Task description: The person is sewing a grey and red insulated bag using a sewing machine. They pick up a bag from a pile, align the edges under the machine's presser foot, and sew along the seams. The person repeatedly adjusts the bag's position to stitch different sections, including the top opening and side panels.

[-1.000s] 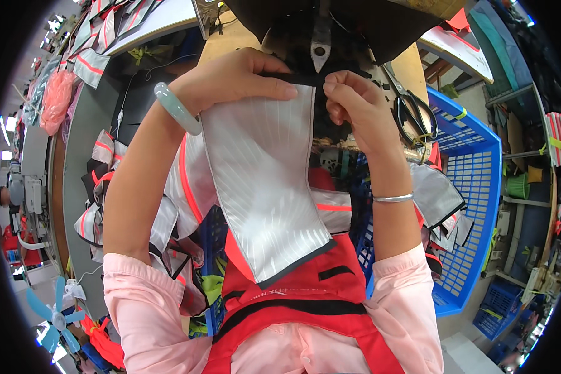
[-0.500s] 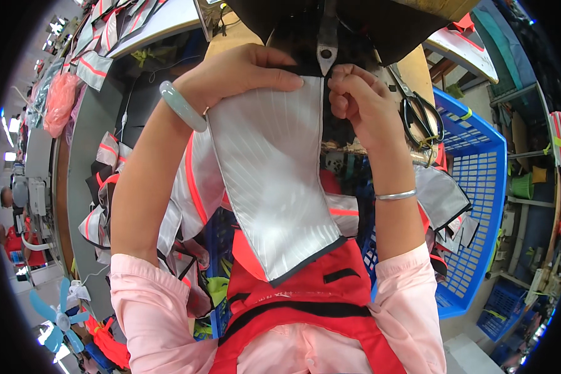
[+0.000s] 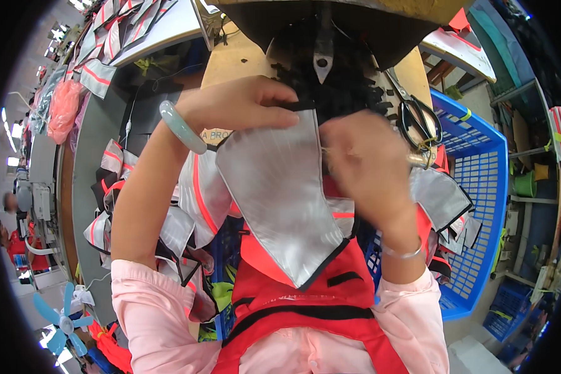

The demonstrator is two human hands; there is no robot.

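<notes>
My left hand (image 3: 246, 103) grips the top edge of a silver-grey fabric panel (image 3: 274, 181) between thumb and fingers. Narrow black binding runs along the panel's edges, and its lower corner hangs over my red apron (image 3: 311, 299). Beside the panel's right edge, my right hand (image 3: 368, 165) is smeared by motion, so its fingers and anything in them cannot be made out. Beyond both hands, a pointed metal piece with a hole (image 3: 321, 61) juts out under a dark cover. Small black scraps (image 3: 349, 93) lie heaped below it.
Black-handled scissors (image 3: 419, 121) lie right of the scraps on the wooden bench. A blue plastic basket (image 3: 480, 181) stands at the right, with more silver panels (image 3: 439, 196) by it. Further silver pieces with red-orange stripes (image 3: 196, 193) are piled at the left.
The panel has come toward me, away from the metal piece, with my left hand still on it. My right hand has moved nearer to me and is now blurred.
</notes>
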